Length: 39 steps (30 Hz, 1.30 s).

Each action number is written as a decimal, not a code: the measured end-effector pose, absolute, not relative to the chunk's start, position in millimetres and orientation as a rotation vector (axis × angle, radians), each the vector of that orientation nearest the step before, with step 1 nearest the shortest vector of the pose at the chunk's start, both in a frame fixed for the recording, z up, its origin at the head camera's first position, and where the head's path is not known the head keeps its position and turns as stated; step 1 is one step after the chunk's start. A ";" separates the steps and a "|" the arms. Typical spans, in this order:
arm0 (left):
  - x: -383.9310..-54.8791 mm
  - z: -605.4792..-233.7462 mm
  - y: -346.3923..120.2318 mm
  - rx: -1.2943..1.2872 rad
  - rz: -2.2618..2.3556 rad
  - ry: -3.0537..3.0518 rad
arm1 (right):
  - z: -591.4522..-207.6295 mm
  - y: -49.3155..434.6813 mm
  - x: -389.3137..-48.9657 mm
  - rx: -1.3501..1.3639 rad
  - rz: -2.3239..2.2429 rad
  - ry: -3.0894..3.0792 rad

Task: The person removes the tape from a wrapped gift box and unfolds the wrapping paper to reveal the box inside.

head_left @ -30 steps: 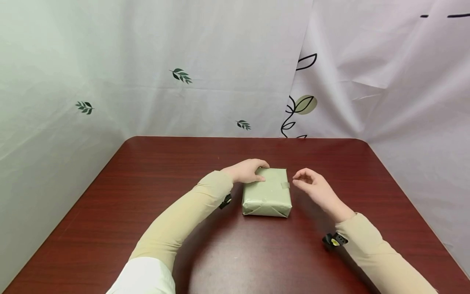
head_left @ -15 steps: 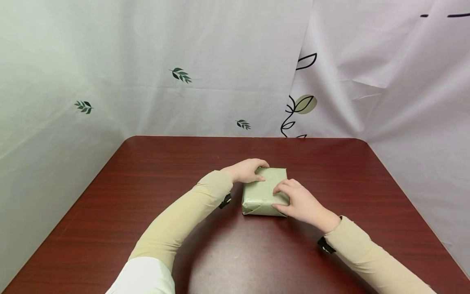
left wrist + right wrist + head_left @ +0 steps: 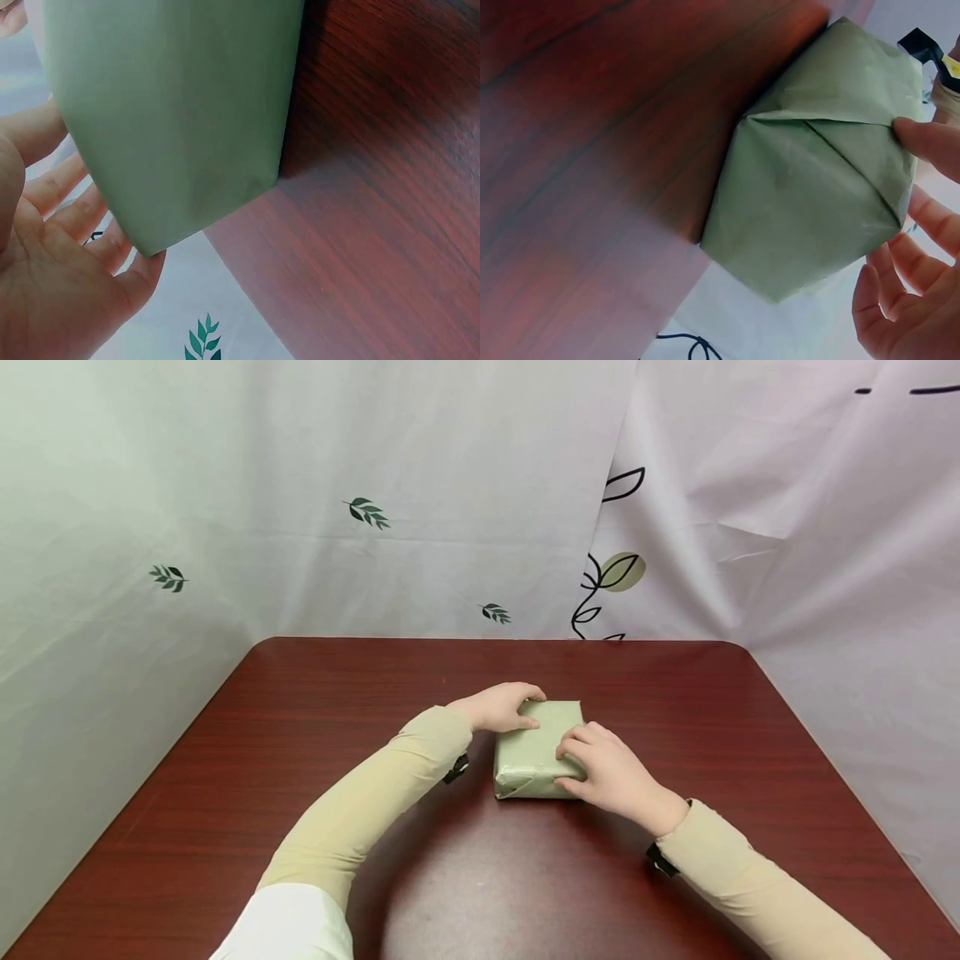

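Note:
A box wrapped in pale green paper (image 3: 540, 752) lies on the dark red wooden table (image 3: 480, 877), its folded paper end facing the near side. My left hand (image 3: 498, 706) holds its far left part, thumb on the top face and fingers over the far edge. Across the near right corner, my right hand (image 3: 607, 772) grips the box with bent fingers on top and the thumb at the near edge. In the right wrist view, the thumb (image 3: 930, 142) touches the corner of the folded end. The left wrist view shows the fingers (image 3: 139, 277) along the box's upper edge.
Whitish cloth (image 3: 420, 460) with printed leaves hangs behind the table and along both sides. A black band (image 3: 662, 860) with a small device sits under the right wrist, another black band (image 3: 456, 768) under the left.
My right hand has come in from beside the box, moving left and nearer, and now rests on its near right corner, covering the tape strip. My left hand keeps its place.

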State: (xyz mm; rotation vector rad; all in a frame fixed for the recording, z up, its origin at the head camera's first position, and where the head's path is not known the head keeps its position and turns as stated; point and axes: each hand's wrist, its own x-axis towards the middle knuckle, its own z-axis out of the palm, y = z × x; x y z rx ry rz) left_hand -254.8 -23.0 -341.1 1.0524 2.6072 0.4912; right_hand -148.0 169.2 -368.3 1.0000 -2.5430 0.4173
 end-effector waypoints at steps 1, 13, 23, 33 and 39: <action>-254.7 -340.5 -24.3 1.047 0.492 2.613 | -368.3 169.6 -148.4 1.001 0.413 -2.540; -254.7 -340.0 -45.0 0.912 0.582 2.704 | -369.7 186.2 -159.2 0.775 0.507 -2.606; -253.3 -345.5 -56.0 0.623 0.852 2.649 | -368.1 195.2 -168.8 0.408 0.685 -2.798; -245.5 -349.9 -59.2 0.407 1.200 2.397 | -370.4 195.9 -169.4 0.402 1.066 -2.840; -244.9 -352.0 -60.7 0.346 1.269 2.343 | -369.6 195.3 -171.9 0.352 1.189 -2.860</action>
